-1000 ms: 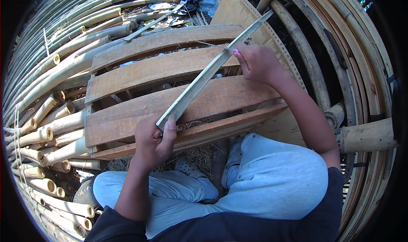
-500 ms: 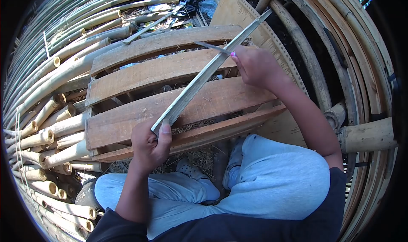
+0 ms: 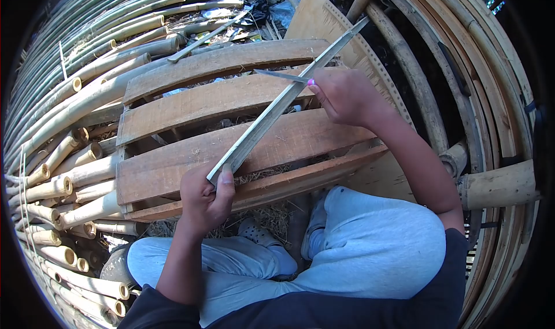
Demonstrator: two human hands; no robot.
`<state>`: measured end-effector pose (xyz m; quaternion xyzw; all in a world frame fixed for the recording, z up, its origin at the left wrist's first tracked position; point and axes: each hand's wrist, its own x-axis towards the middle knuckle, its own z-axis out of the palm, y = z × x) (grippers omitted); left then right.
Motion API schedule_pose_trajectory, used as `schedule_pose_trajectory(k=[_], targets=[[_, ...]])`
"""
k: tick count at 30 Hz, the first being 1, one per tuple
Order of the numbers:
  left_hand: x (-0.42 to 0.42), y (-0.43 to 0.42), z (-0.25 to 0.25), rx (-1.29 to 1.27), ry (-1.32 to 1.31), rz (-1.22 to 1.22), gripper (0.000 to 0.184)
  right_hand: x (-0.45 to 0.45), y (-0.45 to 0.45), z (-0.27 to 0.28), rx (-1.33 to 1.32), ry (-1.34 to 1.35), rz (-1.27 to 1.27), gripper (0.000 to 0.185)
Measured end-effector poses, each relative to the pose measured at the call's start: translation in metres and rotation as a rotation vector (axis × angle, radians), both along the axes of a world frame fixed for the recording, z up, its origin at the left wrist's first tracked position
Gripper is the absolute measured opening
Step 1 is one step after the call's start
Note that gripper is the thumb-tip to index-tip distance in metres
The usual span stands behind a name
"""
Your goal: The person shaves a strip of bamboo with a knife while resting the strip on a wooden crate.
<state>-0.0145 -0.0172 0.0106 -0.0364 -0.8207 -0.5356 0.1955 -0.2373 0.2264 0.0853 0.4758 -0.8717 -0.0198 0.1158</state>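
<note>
A pale bamboo strip (image 3: 270, 116) slants above the slatted wooden tabletop (image 3: 173, 116), its near end clamped in the left hand (image 3: 205, 197), while the right hand (image 3: 346, 98), closed round a knife (image 3: 282, 75), sets the blade across its upper part. The step in hand looks like shaving; another stroke would call for a firm left grip and shallow blade angle. Bamboo poles (image 3: 92, 209) lie stacked at left.
</note>
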Motion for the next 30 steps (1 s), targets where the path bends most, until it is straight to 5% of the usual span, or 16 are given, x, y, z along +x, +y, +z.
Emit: schedule_pose_trajectory(k=[3, 5, 7, 11, 13, 17, 20, 28, 30], targets=[[0.000, 0.000, 0.002, 0.011, 0.024, 0.019, 0.019, -0.012, 0.009, 0.002, -0.011, -0.051, 0.130, 0.026], [0.001, 0.002, 0.003, 0.001, 0.012, 0.024, 0.019, -0.047, 0.026, -0.001, 0.013, -0.021, -0.185, 0.025], [-0.002, 0.003, 0.004, 0.003, -0.018, 0.010, 0.018, -0.041, 0.019, -0.005, -0.017, 0.014, -0.161, 0.026], [0.000, -0.001, 0.003, 0.055, 0.001, 0.064, 0.017, -0.010, 0.004, -0.002, -0.063, -0.041, 0.156, 0.028], [0.001, 0.000, -0.003, 0.065, -0.003, 0.030, 0.019, -0.049, 0.027, -0.015, -0.047, 0.036, -0.189, 0.024], [-0.003, 0.003, -0.005, 0.027, 0.107, 0.007, 0.020, -0.076, 0.046, -0.008, 0.049, 0.082, -0.432, 0.026], [-0.002, 0.002, -0.004, 0.136, 0.040, 0.066, 0.019, -0.032, 0.017, 0.007, 0.016, -0.009, -0.004, 0.030], [-0.003, 0.002, -0.006, 0.015, 0.067, 0.000, 0.020, -0.025, 0.003, 0.004, 0.010, -0.032, -0.305, 0.032], [-0.003, 0.001, -0.003, 0.034, 0.056, 0.017, 0.020, 0.018, -0.014, -0.005, -0.127, -0.145, 0.037, 0.031]])
